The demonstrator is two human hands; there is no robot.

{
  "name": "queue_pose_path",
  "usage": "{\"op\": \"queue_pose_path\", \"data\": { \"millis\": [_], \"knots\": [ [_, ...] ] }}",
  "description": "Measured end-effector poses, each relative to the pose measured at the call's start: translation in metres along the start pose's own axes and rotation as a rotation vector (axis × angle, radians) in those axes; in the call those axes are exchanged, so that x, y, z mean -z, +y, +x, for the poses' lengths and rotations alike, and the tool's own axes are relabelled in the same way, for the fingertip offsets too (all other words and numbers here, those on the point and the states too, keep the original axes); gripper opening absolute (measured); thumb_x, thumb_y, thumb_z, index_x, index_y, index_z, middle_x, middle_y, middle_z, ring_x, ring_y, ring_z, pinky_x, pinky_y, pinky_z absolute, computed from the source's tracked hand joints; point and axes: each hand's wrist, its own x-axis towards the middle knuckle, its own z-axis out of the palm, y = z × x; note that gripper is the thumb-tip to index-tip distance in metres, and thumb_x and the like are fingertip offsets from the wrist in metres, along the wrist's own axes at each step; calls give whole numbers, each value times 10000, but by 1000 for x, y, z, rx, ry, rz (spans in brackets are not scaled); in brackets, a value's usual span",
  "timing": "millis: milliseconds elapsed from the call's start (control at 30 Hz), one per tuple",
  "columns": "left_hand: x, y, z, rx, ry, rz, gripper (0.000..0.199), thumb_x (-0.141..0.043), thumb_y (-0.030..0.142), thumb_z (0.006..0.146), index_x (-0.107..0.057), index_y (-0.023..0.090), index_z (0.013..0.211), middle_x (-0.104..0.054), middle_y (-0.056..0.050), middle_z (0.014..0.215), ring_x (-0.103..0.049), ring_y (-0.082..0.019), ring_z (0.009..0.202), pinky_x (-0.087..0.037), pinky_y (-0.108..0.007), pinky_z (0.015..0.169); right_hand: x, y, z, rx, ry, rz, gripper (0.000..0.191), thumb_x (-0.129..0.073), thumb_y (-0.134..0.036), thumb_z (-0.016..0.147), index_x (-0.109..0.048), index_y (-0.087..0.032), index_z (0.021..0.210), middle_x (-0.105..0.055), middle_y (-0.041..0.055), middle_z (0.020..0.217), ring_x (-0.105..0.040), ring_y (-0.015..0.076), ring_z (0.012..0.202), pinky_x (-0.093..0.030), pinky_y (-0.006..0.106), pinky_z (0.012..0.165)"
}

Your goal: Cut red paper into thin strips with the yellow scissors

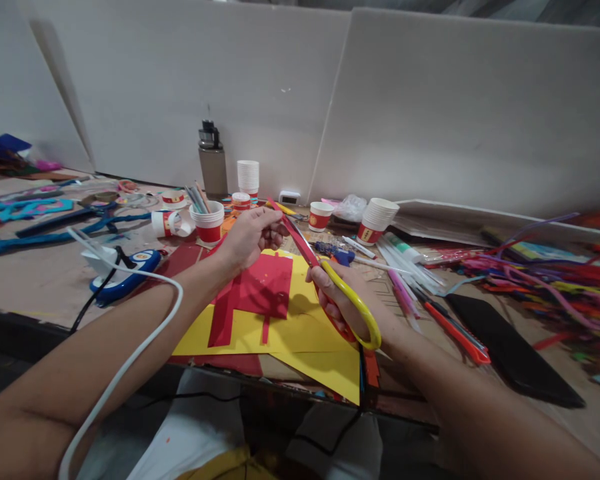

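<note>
My right hand (343, 300) is closed round the handles of scissors (363, 317), one yellow and one red, with the blades pointing up and to the left. A narrow red paper strip (300, 241) lies along the blades. Its upper end is pinched between the fingertips of my left hand (260, 233). Below my hands, yellow paper sheets (313, 363) lie at the table's front edge. A red paper square (270, 287) and red strips (222, 325) rest on the yellow sheets.
Behind stand a bottle (213, 163), stacked paper cups (379, 217) and a cup of pencils (208, 223). A blue and white device (130, 277) with cables sits left. Right are a cutter (457, 330), a black phone (515, 347) and colourful pipe cleaners (555, 287).
</note>
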Motion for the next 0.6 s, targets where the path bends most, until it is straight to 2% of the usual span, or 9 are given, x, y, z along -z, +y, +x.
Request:
{"op": "queue_pose_path", "data": {
  "millis": [333, 600],
  "knots": [
    [-3, 0, -3, -34, -37, 19, 204, -653, 255, 736, -486, 148, 689, -595, -5, 595, -527, -70, 470, -392, -190, 474, 3, 7, 4, 112, -10, -124, 390, -387, -594, 877, -423, -208, 827, -417, -69, 575, -368, 41, 369, -359, 155, 332],
    [-7, -1, -6, -40, -40, -2, 203, -649, 242, 746, -475, 150, 695, -586, 5, 598, -523, -67, 465, -394, -194, 477, 2, 16, 7, 127, 13, -105, 351, -434, -556, 878, -465, -207, 880, -419, -74, 574, -389, 43, 349, -350, 159, 320]
  ]
}}
